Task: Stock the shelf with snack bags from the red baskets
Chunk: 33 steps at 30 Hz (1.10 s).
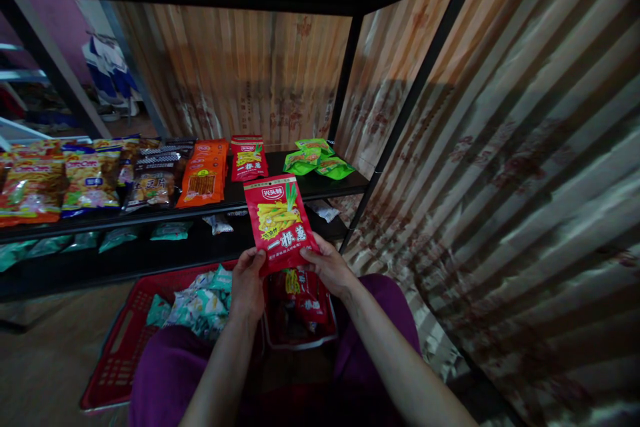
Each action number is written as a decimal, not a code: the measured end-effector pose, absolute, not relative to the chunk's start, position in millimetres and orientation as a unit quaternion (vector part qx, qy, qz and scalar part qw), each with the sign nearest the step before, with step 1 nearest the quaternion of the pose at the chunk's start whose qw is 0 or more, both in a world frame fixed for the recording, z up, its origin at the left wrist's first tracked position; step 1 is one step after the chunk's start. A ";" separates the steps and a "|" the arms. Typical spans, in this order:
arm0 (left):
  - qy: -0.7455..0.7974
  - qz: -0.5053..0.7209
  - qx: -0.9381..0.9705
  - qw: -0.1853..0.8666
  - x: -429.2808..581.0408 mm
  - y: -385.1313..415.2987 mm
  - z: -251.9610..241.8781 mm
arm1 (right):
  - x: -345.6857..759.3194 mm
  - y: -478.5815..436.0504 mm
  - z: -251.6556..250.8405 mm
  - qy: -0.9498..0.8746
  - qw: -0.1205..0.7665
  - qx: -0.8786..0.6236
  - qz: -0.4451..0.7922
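Between my two hands is a red snack bag point(279, 220) with yellow sticks and a green onion printed on its front. My left hand point(249, 283) pinches its lower left corner, the thumb lying on the front. At the lower right edge, my right hand point(327, 268) grips it the same way. The bag is held up in front of the shelf edge, front side towards me. Below it, a small basket point(300, 345) between my knees contains more red snack bags point(310, 310). A similar red bag point(249, 159) lies on the shelf behind.
The black shelf point(280, 190) carries orange snack packs point(204, 173), dark and yellow bags point(93, 180), and green packets point(319, 159). Small teal packets point(170, 231) lie one level lower. A red basket point(117, 347) of wrapped packets stands left. Corrugated sheeting point(525, 180) rises at right.
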<state>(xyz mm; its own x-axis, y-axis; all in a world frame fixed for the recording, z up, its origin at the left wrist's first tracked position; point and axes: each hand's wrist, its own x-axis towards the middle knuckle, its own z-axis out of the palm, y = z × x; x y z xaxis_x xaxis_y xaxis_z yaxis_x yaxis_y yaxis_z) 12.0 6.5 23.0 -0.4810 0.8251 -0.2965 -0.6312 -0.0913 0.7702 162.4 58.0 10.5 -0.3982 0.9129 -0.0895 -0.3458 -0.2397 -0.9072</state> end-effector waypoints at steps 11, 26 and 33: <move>0.462 0.738 0.124 0.475 11.9 13.7 6.9 | 159.5 57.1 6.2 -0.431 0.439 -0.320 0.721; 0.519 0.680 0.204 0.476 11.8 12.0 -31.6 | 165.2 61.0 -0.1 -0.320 0.454 -0.376 0.742; 0.499 0.687 0.173 0.499 4.4 33.0 -17.9 | 155.7 83.0 1.7 -0.328 0.469 -0.378 0.728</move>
